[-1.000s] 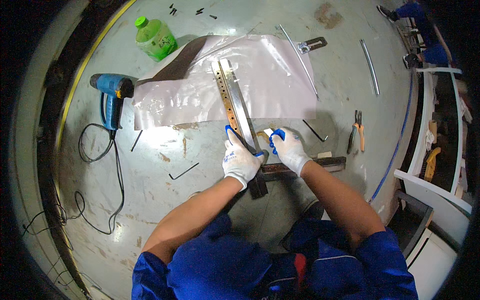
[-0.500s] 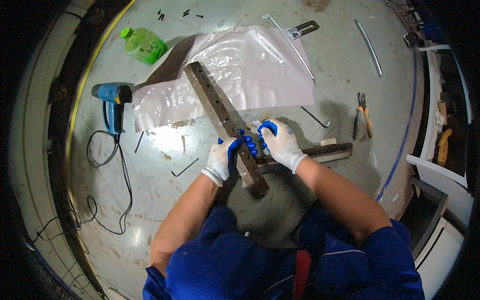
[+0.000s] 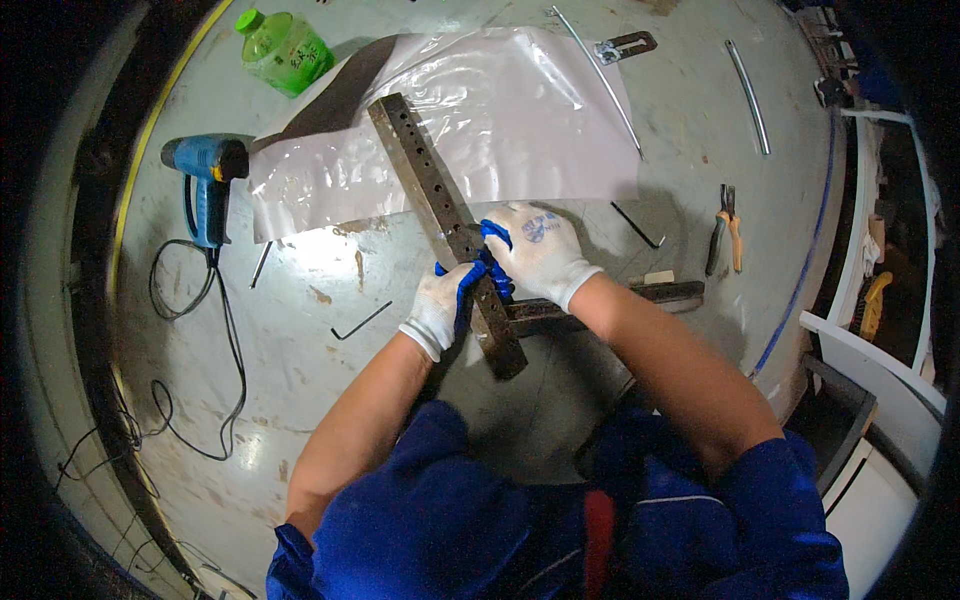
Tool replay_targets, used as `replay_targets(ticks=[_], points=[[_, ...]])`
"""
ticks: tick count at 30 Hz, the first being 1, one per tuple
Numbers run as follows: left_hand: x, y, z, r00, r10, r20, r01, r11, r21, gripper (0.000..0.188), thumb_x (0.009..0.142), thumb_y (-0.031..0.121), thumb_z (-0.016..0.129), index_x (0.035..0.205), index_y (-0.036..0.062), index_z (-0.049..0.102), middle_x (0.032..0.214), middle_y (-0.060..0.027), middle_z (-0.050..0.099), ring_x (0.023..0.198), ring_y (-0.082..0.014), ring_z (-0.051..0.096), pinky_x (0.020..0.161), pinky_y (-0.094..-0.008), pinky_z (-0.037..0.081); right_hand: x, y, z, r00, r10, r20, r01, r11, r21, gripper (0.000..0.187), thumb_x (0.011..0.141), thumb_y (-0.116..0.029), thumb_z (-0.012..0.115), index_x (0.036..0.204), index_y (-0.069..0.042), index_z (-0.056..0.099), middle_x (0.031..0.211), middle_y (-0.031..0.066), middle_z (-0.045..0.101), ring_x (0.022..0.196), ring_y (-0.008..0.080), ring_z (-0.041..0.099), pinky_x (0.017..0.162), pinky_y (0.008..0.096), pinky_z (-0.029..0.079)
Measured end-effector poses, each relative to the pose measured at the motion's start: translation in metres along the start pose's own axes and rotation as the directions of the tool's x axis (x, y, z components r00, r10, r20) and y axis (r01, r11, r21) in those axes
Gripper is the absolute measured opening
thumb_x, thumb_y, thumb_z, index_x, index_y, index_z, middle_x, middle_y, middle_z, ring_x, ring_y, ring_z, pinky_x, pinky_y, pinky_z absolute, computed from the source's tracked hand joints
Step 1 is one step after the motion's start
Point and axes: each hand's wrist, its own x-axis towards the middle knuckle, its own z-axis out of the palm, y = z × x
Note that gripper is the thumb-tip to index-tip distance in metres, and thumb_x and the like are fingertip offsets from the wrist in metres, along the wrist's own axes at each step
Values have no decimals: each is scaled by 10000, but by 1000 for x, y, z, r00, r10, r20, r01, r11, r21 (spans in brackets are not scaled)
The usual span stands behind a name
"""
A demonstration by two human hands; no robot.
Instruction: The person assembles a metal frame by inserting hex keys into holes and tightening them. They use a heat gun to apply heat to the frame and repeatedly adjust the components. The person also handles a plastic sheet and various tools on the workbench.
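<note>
The drilled metal bar [image 3: 430, 200] slants in front of the person, its far end over the glossy sheet. The left hand [image 3: 438, 300], gloved, clasps its near half; the right hand [image 3: 545, 252] comes against its right edge, but whether its fingers pinch anything cannot be told. The step seems to be close handwork along that edge; the next move likely calls for a steady left hold and careful right fingertips. The bar is straight, square-edged, dull brown, with a row of round holes. A second dark bar [image 3: 672, 295] lies just beyond the right wrist. Farther out spread the pale, wrinkled, shiny sheet [image 3: 520, 140] and a blue plastic heat gun [image 3: 208, 195].
</note>
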Motion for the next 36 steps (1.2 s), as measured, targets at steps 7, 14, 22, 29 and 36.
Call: replay_targets(ticks=[7, 14, 22, 29, 36], points=[[-1, 21, 24, 970, -174, -171, 120, 950, -287, 202, 966, 51, 620, 1139, -51, 644, 958, -149, 734, 779, -256, 721, 730, -397, 613, 31, -11, -26, 954, -206, 217, 257, 936, -241, 229, 969, -314, 592, 1095, -137, 663, 1115, 103, 675, 1052, 310, 684, 875, 456, 546], [2, 21, 30, 919, -198, -340, 131, 969, -210, 187, 962, 19, 621, 1133, -54, 629, 958, -153, 728, 780, -251, 719, 696, -382, 616, 41, -20, -30, 901, -313, 300, 415, 823, -389, 158, 946, -264, 593, 1009, -153, 687, 1043, 91, 697, 1011, 278, 714, 856, 416, 544], [5, 15, 32, 923, -135, -360, 94, 987, -129, 188, 944, 18, 641, 1109, -71, 635, 956, -147, 738, 785, -223, 718, 708, -360, 607, 54, -30, -31, 897, -208, 390, 351, 871, -343, 203, 934, -255, 565, 1020, -111, 681, 971, 145, 717, 933, 320, 722, 829, 464, 560], [10, 5, 29, 911, -177, -372, 138, 982, -129, 183, 929, 10, 663, 1091, -73, 637, 958, -137, 740, 777, -207, 712, 712, -351, 605, 76, -35, -32, 841, 179, 510, -108, 980, -165, 342, 901, -278, 583, 1063, -31, 756, 1030, 243, 737, 1032, 404, 715, 924, 471, 564], [7, 17, 37, 915, -192, -356, 173, 981, -85, 164, 976, 38, 626, 1118, -35, 663, 978, -130, 735, 804, -240, 712, 728, -372, 599, 50, 19, 14, 771, 224, 597, -546, 716, 436, 253, 944, -243, 630, 970, -22, 751, 789, 113, 705, 710, 244, 698, 663, 385, 555]])
